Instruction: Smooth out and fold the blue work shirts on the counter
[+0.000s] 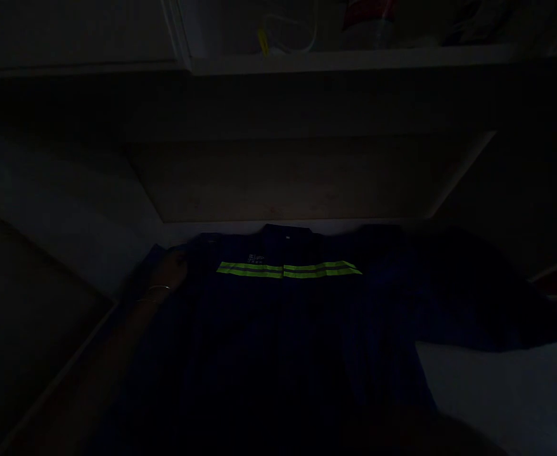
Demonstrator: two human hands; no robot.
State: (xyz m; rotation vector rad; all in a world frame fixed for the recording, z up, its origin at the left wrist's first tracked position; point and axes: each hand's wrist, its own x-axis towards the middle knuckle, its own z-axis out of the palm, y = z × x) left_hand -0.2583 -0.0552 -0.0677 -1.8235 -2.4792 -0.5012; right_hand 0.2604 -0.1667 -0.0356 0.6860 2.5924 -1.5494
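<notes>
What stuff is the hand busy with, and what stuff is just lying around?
Busy with:
- left hand, resting on the shoulder of the dark blue work shirt
- the shirt's yellow-green reflective stripe
- white table under the shirt

Just lying about:
- shelf up above
- small yellow thing and something red on it, too dark to name

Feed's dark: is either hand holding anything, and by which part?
The left hand rests on the shoulder of the blue shirt; it is too dark to tell a grip. The right hand is not seen.
</notes>
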